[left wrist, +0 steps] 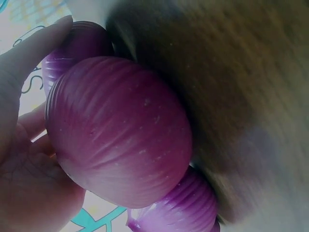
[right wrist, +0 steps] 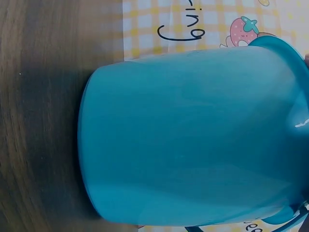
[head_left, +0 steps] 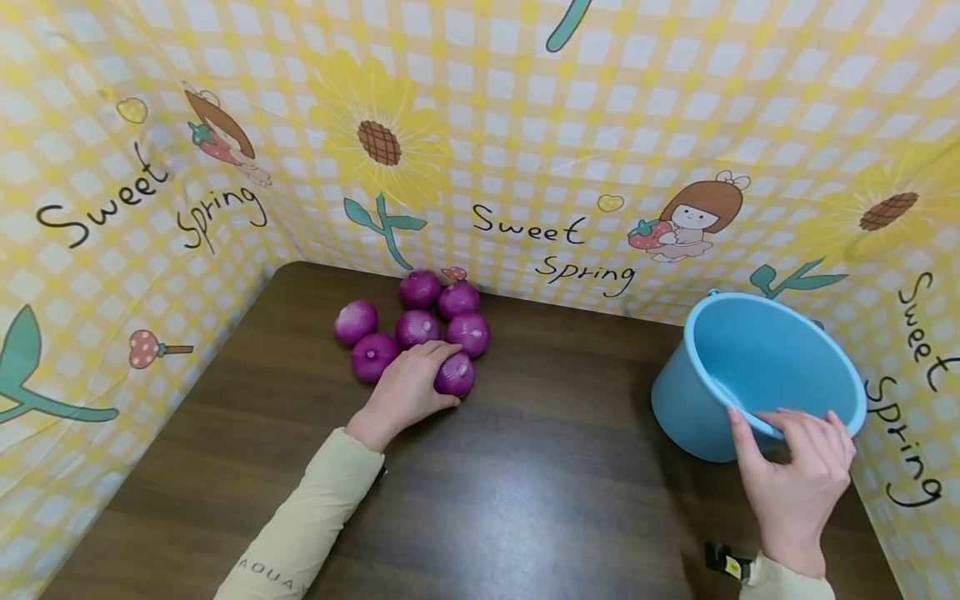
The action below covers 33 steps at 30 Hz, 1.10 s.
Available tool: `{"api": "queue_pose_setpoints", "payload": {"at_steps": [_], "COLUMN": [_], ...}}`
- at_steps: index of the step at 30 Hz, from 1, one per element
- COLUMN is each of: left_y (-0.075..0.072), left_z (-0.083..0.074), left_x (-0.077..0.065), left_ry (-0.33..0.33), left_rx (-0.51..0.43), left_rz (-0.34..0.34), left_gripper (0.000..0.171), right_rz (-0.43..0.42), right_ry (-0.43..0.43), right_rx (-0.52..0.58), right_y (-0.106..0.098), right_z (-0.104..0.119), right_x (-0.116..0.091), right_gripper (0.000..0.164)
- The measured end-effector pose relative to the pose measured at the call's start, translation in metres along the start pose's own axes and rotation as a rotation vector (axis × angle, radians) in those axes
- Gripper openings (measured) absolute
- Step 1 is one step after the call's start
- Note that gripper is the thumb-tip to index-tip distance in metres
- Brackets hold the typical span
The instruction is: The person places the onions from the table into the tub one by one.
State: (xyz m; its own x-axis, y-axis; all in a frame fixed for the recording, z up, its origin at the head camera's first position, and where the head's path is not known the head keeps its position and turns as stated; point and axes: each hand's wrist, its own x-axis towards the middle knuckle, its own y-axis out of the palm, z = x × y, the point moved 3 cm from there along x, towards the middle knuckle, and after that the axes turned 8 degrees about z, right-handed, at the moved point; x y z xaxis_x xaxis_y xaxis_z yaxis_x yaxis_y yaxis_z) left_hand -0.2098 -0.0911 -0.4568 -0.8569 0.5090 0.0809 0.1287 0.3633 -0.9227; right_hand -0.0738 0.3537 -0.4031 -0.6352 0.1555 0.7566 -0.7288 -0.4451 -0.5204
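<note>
Nearest, btm of frame: my sleeve (head_left: 318, 496) w/ a part-hidden print, approx "AQUA", and at btm right a black gadget (head_left: 720, 562) by my R wrist, its yellow tag too small to read. A bit farther, lower right, my R hand (head_left: 802, 471) grips the near rim of the blue bucket (head_left: 678, 404), thumb and fingers over the edge. Left of ctr, my L hand (head_left: 405, 387) is curled round one purple onion (head_left: 456, 377), thumb on its near side, fingers over the top; it's at the right front of the bunch, on the dark table (head_left: 555, 492). To do this well, I'd seat the thumb low, spread fingers past the widest part b/c the skin looks slick, lift straight up w/o knocking neighbours, and press the rim lightly so the bucket doesn't tip. Just behind and left: six other onions (head_left: 417, 328), bunched. Farthest, the checked cloth (head_left: 525, 158): "Sweet Spring" at left, ctr and far right. No brand legible on the bucket.
</note>
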Motion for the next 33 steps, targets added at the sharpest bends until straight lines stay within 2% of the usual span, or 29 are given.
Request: {"api": "queue_pose_setpoints", "payload": {"at_steps": [7, 14, 22, 33], "left_y": [0.000, -0.003, -0.008, -0.010], "left_z": [0.000, 0.001, 0.000, -0.002], "left_x": [-0.002, -0.003, -0.003, -0.005], "left_ry": [-0.004, -0.017, -0.017, -0.012], "left_rx": [-0.028, -0.080, -0.107, -0.177], "left_rz": [0.000, -0.025, -0.057, -0.129], "left_gripper": [0.079, 0.079, 0.080, 0.078], "right_rz": [-0.083, -0.160, -0.186, -0.169], "right_ry": [0.026, -0.016, -0.065, -0.112], "right_rx": [0.019, 0.085, 0.159, 0.267], "right_y": [0.000, 0.007, 0.015, 0.027], "right_z": [0.002, 0.013, 0.023, 0.037], "right_x": [-0.001, 0.003, 0.007, 0.010], "right_gripper": [0.043, 0.048, 0.052, 0.054]}}
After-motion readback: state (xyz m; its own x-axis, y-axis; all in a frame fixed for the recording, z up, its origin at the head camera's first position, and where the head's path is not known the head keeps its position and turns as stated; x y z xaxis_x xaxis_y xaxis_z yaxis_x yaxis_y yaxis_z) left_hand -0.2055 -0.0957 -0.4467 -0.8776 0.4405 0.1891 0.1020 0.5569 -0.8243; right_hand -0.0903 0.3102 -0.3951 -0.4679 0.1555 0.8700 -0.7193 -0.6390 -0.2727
